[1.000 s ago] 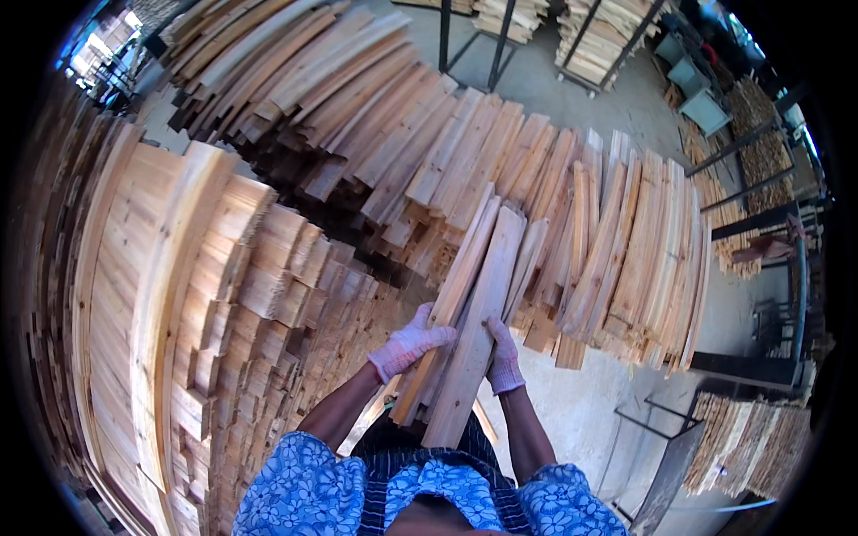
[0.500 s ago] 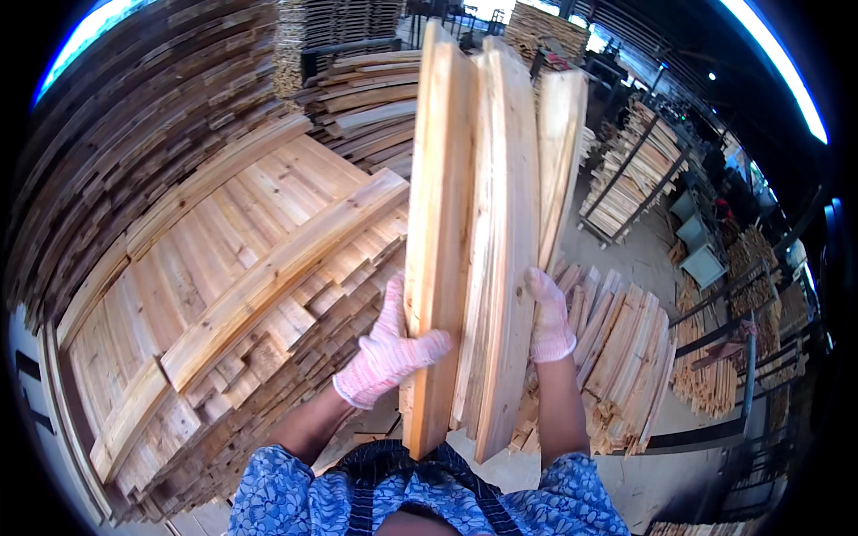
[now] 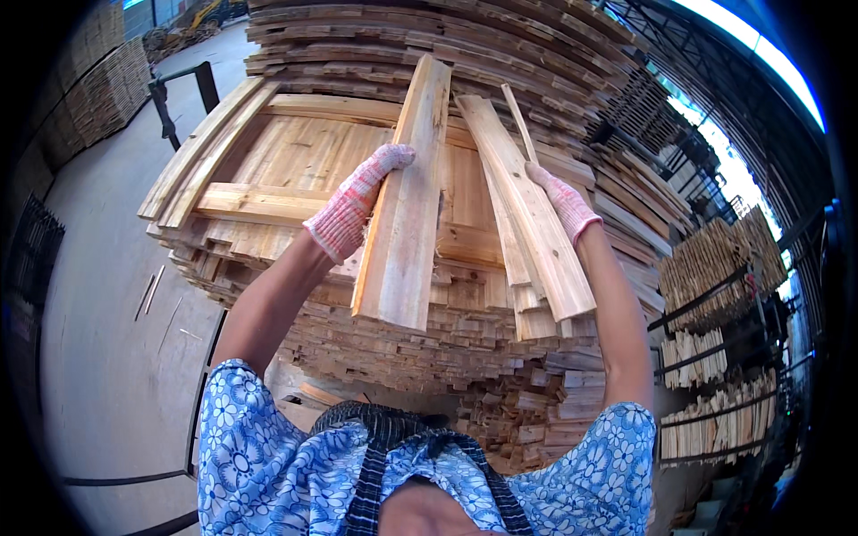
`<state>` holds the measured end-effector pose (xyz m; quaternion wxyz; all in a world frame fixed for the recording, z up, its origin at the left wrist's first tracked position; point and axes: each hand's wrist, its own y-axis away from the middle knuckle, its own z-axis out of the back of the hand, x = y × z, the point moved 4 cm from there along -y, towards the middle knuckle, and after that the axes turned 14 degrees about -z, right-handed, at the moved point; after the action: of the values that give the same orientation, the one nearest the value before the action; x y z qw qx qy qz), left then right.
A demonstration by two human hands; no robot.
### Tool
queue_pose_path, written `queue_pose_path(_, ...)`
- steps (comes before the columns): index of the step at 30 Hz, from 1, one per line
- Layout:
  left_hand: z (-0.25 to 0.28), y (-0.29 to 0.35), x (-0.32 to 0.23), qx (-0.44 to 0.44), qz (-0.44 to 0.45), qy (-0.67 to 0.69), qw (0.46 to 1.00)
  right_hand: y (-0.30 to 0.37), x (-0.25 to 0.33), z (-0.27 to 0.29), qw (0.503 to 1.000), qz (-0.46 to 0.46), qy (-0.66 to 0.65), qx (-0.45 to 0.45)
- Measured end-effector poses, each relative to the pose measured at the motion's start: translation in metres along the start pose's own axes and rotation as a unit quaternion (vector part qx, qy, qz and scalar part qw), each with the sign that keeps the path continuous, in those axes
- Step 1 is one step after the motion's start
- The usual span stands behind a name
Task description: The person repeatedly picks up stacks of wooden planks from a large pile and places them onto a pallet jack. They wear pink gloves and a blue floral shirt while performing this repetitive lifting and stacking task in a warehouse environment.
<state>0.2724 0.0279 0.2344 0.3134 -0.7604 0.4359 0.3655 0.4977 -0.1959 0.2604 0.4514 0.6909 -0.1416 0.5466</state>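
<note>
Over the stack of planks [image 3: 335,147], my left hand [image 3: 366,189] in a pink-and-white knit glove is closed on the left edge of a wide wooden board [image 3: 413,214]. My right hand [image 3: 563,198], gloved the same way, grips a few narrower wooden boards [image 3: 534,210] by their right side. A thin wood strip [image 3: 518,121] juts up beside that bundle. The two loads are apart at their near ends, and both slant away from me. My fingers on the far sides of the wood are partly hidden.
Two loose boards [image 3: 210,147] lie across the stack's left end. Behind rises a tall wall of stacked dark planks [image 3: 375,40]. Racks of wood [image 3: 715,357] stand to the right. A black metal frame [image 3: 161,107] is at the left, with wood scraps [image 3: 154,290] on the floor.
The view has swung left, so the plank stack is now in front of me. The boards, held close together before, are now split between my hands, lower and over the stack.
</note>
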Motion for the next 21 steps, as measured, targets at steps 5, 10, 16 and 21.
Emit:
queue_pose_path(5, 0.058, 0.040, -0.089, -0.080, -0.084, -0.257, 0.959, -0.044, 0.028, 0.013, 0.882, 0.038, 0.430, -0.190)
queue_pose_path(10, 0.129, 0.039, -0.176, -0.088, 0.039, -0.621, 0.778, -0.011, 0.052, -0.076, 0.705, 0.028, 0.653, -0.274)
queue_pose_path(16, 0.150, 0.012, -0.142, 0.039, 0.119, -0.863, 0.490, -0.009, 0.049, -0.073, 0.675, 0.027, 0.686, -0.270)
queue_pose_path(21, 0.171, 0.012, -0.141, 0.000, 0.098, -0.817, 0.569, -0.006, 0.031, -0.055, 0.973, -0.008, 0.212, -0.091)
